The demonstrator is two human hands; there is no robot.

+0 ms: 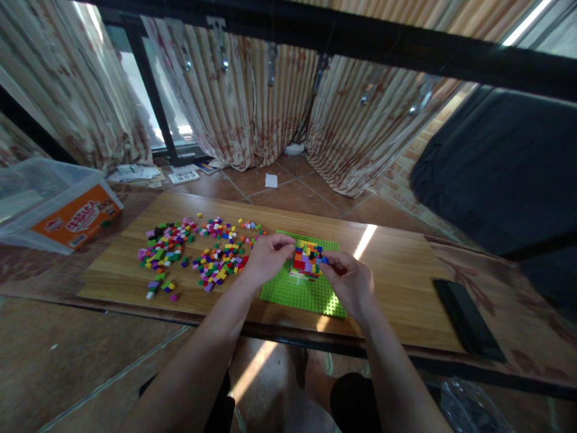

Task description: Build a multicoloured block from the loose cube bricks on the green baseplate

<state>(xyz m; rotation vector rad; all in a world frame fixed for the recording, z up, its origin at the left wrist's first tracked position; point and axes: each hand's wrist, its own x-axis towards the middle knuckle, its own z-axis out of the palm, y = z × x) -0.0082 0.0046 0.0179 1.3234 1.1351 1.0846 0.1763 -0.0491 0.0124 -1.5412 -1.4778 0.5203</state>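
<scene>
A block build of many colours (307, 260) stands on a green studded baseplate (288, 290). My left hand (269, 260) is at the build's left side, thumb and forefinger curled close together by its upper left edge. What those fingertips hold, if anything, is too small to make out. On the opposite side, my right hand (351, 279) pinches a blue brick (324, 260) against or just beside the build's right edge; whether it touches cannot be told. Yellow, red, purple and blue bricks show on the build's top.
Loose small bricks (220, 264) lie in several heaps on the wooden board (396, 270), left of the baseplate. A clear plastic bin (49, 198) with an orange label stands at far left. A black flat object (466, 316) lies at the right end. Curtains hang behind.
</scene>
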